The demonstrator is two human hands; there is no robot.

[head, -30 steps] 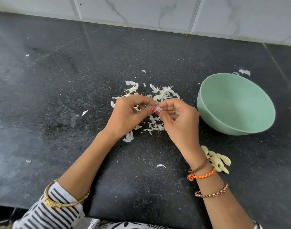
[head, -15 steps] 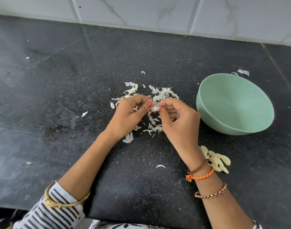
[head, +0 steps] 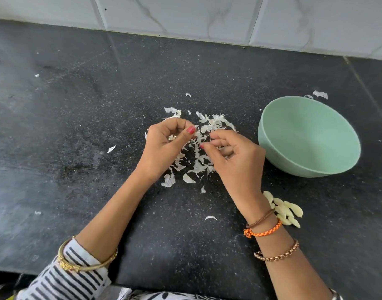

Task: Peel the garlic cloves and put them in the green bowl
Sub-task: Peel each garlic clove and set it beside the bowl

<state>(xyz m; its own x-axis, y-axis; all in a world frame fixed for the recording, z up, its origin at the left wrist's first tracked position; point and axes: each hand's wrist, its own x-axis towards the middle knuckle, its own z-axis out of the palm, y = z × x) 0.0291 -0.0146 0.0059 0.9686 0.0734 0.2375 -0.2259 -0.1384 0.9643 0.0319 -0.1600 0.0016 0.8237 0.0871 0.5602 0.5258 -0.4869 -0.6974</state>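
Peeling is mid-run, by my read: a cluster of peeled cloves point(head: 285, 211) sits on the black counter point(head: 77, 148) just right of the right wrist, near the green bowl point(head: 279, 135) but not in it. The bowl's visible interior looks bare, so no transfer shows yet; that whole step is left. The bowl stands upright on the counter to the right of the hands, with a couple of skin scraps point(head: 320, 94) behind its far rim. Left hand point(head: 164, 148) has its fingers curled, thumb and forefinger pinching a thin white bit, apparently a flake of skin point(head: 197, 133), at the thumb tip. Right hand point(head: 235, 156) is also curled, thumb and forefinger tips together near that flake; whether a clove sits inside it I cannot tell, the fingers hide the palm. Under and between the hands lies a loose heap of papery skins point(head: 198, 163), with more flakes scattered toward the wall tiles point(head: 185, 16) and a few strays left and front. I see no unpeeled cloves lying loose on the counter, so the peeling may be close to its end, though one could be hidden in a hand. Remaining work, as I judge it: finish the piece in hand, then move the peeled cluster into the bowl.
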